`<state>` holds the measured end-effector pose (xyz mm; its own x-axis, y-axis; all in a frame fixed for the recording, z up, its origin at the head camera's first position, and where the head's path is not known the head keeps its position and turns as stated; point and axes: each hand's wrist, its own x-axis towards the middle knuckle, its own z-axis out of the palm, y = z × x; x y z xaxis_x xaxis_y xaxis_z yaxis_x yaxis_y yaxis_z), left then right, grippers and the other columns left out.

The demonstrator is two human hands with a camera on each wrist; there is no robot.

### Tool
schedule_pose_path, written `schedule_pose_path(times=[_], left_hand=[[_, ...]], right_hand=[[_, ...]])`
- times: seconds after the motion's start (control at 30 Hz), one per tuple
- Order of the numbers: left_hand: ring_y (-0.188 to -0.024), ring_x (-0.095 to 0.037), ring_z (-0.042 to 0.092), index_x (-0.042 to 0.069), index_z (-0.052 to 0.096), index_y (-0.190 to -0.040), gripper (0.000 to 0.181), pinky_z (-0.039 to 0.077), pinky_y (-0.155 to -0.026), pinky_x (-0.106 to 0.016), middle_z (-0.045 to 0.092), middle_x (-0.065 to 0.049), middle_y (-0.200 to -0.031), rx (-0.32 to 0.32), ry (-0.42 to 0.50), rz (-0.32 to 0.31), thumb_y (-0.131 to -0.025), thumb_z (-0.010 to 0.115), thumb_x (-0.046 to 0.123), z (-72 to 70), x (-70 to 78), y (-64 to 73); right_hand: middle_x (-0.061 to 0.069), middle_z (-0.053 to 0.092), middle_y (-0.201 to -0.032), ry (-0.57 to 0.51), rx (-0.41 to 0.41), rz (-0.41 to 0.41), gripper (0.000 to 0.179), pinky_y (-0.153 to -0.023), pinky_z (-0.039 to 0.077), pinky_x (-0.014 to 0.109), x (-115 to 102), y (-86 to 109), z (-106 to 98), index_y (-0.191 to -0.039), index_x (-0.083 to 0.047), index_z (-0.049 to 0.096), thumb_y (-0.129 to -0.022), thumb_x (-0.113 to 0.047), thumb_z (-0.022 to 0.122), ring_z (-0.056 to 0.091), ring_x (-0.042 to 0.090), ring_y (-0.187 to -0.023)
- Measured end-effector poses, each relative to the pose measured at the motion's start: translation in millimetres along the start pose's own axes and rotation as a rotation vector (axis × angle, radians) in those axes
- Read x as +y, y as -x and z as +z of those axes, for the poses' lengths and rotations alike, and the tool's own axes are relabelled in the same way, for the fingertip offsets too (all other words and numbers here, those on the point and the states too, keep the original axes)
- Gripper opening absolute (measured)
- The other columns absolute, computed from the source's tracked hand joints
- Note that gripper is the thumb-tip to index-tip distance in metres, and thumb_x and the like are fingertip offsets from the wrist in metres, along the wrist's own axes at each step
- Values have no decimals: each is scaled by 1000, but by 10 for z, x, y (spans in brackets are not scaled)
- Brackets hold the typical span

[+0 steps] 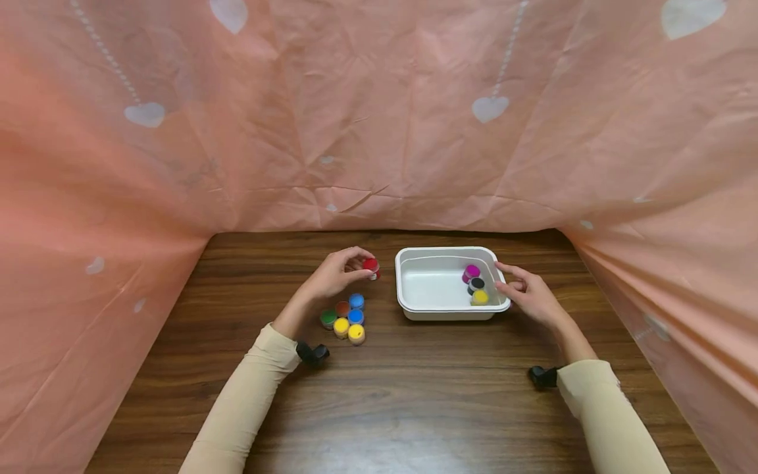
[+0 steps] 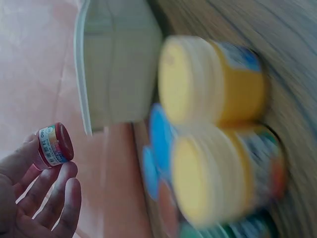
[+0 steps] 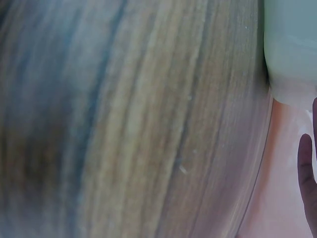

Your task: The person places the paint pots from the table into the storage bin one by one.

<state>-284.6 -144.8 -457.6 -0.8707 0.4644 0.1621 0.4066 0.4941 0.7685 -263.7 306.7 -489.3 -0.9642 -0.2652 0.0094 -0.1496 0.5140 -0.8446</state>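
Note:
My left hand [image 1: 337, 273] pinches a small red paint jar [image 1: 371, 266] between thumb and fingertips, left of a white plastic tray [image 1: 401, 283]. In the left wrist view the jar [image 2: 53, 146] is tilted and its printed label shows. Below that hand stands a cluster of lidded paint jars: green [image 1: 328, 318], brown [image 1: 343, 309], two blue [image 1: 356, 301] and two yellow [image 1: 356, 334]. At the tray's right end, my right hand [image 1: 531, 296] touches the rim with extended index finger and thumb. Inside, near that end, sit a magenta jar [image 1: 471, 272], a black jar [image 1: 476, 285] and a yellow jar [image 1: 480, 297].
Everything stands on a dark wood-grain table [image 1: 414, 388]. A pink cloth [image 1: 379, 131] with white hearts hangs along the back and both sides. Black wrist devices [image 1: 312, 353] sit by the cuffs of both beige sleeves.

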Motion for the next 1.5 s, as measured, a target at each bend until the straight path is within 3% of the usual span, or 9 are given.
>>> schedule_pose_path(times=[0.27,0.6,0.77,1.0,1.23,1.5], left_hand=[[-97,-17,69,9,68,-127,32,57,-89,-30,73,-8,-112,2,35,59,-98,74,21,261,287,-267],[-91,-20,72,7,69,-126,34,58,-81,-26,73,-11,-113,23,29,68,-95,77,19,607,441,-518],[-93,-20,71,8,69,-125,35,57,-83,-24,74,-10,-115,26,14,49,-94,79,21,779,520,-679],[-88,-19,71,8,71,-121,35,55,-76,-19,75,-9,-110,29,28,14,-90,83,19,990,620,-868],[-80,-10,70,7,74,-118,35,54,-71,-15,76,-10,-106,42,83,-2,-86,86,15,1183,616,-1028],[-86,-11,71,14,76,-118,35,49,-74,-16,78,-3,-108,58,-57,-87,-85,87,23,1344,614,-1136]], right_hand=[[29,75,-99,18,-8,10,58,-67,59,28,21,40,-81,-158,-5,41,-105,-20,62,66,6,-77],[26,75,-94,16,-20,-2,59,-66,59,28,26,7,-44,-157,-4,41,-105,-23,63,64,4,-74],[27,75,-97,6,-19,2,59,-68,61,30,29,1,-51,-158,-4,41,-106,-23,62,66,4,-76],[25,76,-96,13,-21,5,60,-69,61,31,27,-12,-41,-158,-5,41,-106,-25,63,65,3,-77],[24,75,-94,16,-17,10,60,-67,59,29,24,-16,-39,-158,-5,41,-105,-25,63,64,4,-75],[22,75,-92,7,-22,31,61,-66,58,26,14,-9,-32,-158,-7,41,-105,-28,63,63,5,-74]])
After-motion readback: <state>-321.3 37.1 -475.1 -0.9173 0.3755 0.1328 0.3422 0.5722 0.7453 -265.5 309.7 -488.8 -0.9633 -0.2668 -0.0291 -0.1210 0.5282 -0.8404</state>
